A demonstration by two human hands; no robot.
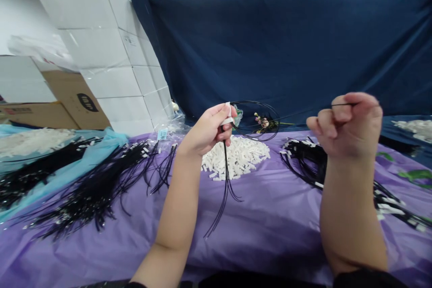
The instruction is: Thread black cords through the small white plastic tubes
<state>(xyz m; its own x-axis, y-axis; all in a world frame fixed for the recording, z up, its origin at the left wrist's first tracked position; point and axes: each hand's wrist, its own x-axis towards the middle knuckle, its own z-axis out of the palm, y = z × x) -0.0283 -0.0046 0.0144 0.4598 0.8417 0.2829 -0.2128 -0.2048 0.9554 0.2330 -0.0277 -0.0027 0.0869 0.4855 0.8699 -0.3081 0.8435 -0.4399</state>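
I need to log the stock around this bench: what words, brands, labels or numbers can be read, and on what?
Brown box: black oval logo, perhaps "Take", too blurred to be sure.
Low carton at far left: reddish print, unreadable.
White boxes: small printed label, too small.
White plastic bag: red marks, unreadable.
Light-blue label on clear plastic: too small.
White strip in the left hand: no print visible.

Thin black cords (227,168) loop beside a white piece (229,114), one strand (341,104) pulled straight, loose ends dangling above the purple tabletop (266,216).
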